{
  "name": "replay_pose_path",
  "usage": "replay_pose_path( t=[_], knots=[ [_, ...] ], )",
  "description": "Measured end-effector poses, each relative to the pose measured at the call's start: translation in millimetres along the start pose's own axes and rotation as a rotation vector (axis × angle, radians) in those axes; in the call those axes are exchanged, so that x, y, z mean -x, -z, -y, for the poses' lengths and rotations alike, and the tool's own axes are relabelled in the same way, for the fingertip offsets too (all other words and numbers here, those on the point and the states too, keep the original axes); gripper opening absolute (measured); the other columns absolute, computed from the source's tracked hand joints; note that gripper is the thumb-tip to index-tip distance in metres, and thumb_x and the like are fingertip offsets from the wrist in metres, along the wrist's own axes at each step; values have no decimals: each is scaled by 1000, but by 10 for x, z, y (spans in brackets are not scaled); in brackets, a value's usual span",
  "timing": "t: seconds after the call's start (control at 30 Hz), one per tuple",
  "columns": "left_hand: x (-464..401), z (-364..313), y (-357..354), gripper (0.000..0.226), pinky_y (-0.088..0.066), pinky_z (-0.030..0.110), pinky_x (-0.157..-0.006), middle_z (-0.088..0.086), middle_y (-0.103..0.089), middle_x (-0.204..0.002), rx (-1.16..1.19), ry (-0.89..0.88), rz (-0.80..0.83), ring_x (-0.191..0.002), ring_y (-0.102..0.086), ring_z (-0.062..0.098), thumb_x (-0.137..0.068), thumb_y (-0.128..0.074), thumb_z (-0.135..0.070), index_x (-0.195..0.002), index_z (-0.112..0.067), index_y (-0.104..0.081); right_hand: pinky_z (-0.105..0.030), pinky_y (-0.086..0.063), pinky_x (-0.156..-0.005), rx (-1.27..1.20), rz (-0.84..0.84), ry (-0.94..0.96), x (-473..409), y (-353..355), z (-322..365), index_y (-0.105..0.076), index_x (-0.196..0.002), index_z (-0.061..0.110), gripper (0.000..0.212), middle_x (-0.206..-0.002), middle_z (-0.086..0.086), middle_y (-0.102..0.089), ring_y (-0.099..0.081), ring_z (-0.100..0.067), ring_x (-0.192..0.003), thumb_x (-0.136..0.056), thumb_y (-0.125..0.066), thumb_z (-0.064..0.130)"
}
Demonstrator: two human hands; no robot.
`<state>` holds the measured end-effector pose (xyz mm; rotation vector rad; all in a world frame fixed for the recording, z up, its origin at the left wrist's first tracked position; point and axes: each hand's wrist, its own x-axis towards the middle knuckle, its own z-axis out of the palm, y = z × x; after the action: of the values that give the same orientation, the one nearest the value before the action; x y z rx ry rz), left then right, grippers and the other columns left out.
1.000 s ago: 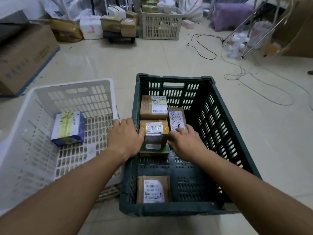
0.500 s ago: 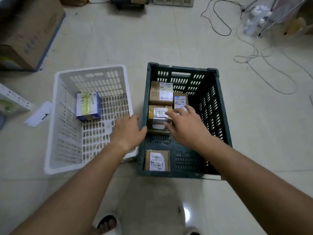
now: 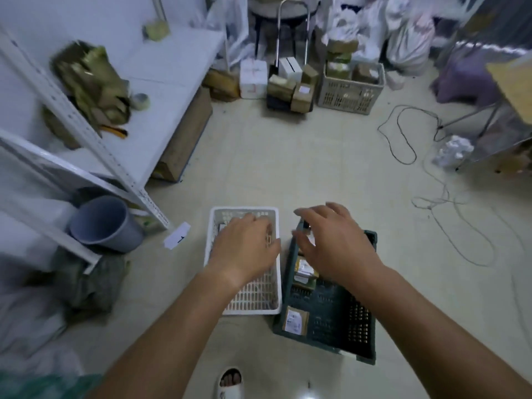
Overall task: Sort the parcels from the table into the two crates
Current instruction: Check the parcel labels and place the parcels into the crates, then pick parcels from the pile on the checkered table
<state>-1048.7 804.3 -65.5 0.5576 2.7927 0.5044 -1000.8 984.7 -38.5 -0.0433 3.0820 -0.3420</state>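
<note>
Both hands, left hand (image 3: 244, 249) and right hand (image 3: 334, 243), hover spread and empty; parcels (image 3: 305, 269) look light, stiff, best taken by opposite sides.

Bare floor (image 3: 288, 168) lies open toward twelve o'clock; a shelf post (image 3: 86, 133) and bucket (image 3: 103, 223) crowd ten o'clock.

Floor: you stand on pale glossy tiled floor (image 3: 288, 168).
Left: white metal shelving rack (image 3: 86, 131), grey plastic bucket (image 3: 103, 223) beneath.
Far: beige slatted plastic basket (image 3: 349, 93).
Right: thin black cable (image 3: 403, 133).
</note>
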Motion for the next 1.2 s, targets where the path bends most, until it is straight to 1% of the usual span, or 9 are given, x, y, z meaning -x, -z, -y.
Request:
replay_pose_path(
  t=[0.13, 0.27, 0.4, 0.5, 0.63, 0.8, 0.9, 1.07, 1.2],
  knots=[
    [338, 32, 1168, 42, -54, 41, -92, -5, -65, -126, 55, 22, -104, -114, -61, 20, -99, -56, -52, -133, -29, -61, -36, -29, -119, -14, -11, 81, -111, 949, 749, -50, -148, 25, 49, -145, 0, -59, -42, -27, -142, -103, -51, 45],
    [655, 123, 2058, 43, -55, 39, -94, -8, -66, -127, 71, 26, -227, -114, -60, 16, -100, -55, -53, -137, -30, -58, -32, -35, -115, -30, -119, 192, -198, 1638, 1360, -53, -146, 28, 48, -140, 3, -64, -48, -24, -138, -102, -52, 47],
    [1049, 200, 2722, 45, -54, 37, -92, -9, -67, -119, 86, 77, -408, -112, -61, 16, -99, -58, -54, -137, -31, -57, -32, -43, -106, -38, -203, 327, -233, 2181, 1834, -56, -143, 29, 47, -132, 7, -67, -52, -20, -131, -100, -52, 49],
    [1416, 240, 3003, 46, -54, 38, -90, -9, -67, -121, 32, 168, -507, -111, -59, 16, -98, -57, -57, -137, -32, -56, -33, -47, -101, -45, -250, 434, -170, 2502, 2119, -59, -140, 29, 45, -128, 6, -68, -54, -20, -127, -99, -55, 47],
    [2064, 220, 3111, 47, -56, 37, -88, -9, -68, -122, 14, 356, -615, -109, -61, 15, -96, -61, -56, -137, -32, -57, -38, -49, -99, -94, -266, 589, 111, 2741, 2393, -64, -136, 24, 44, -126, 1, -71, -59, -25, -124, -96, -62, 43],
    [3098, 96, 2850, 40, -52, 38, -84, -4, -66, -119, 0, 627, -657, -108, -59, 21, -94, -63, -51, -129, -31, -59, -41, -53, -91, -168, -206, 793, 615, 2772, 2587, -69, -129, 19, 41, -118, -4, -74, -64, -31, -114, -91, -71, 36],
    [3729, -22, 2703, 46, -53, 44, -92, -3, -65, -124, -5, 747, -669, -114, -60, 23, -94, -61, -52, -134, -29, -57, -43, -53, -89, -210, -182, 919, 946, 2711, 2799, -72, -123, 12, 39, -109, -11, -76, -67, -36, -105, -88, -77, 28],
    [4783, -198, 2591, 50, -52, 42, -97, -3, -66, -129, -30, 923, -781, -121, -60, 21, -95, -63, -50, -139, -25, -57, -45, -48, -105, -241, -68, 1159, 1595, 2691, 3392, -64, -136, 16, 45, -125, -8, -71, -61, -30, -121, -95, -65, 37],
    [5584, -290, 2484, 43, -53, 39, -91, -3, -67, -124, -2, 1039, -877, -115, -61, 19, -96, -64, -47, -133, -25, -61, -43, -45, -105, -272, -54, 1283, 2191, 2647, 3878, -66, -133, 17, 45, -127, -9, -71, -59, -31, -123, -94, -68, 37]
  ],
)
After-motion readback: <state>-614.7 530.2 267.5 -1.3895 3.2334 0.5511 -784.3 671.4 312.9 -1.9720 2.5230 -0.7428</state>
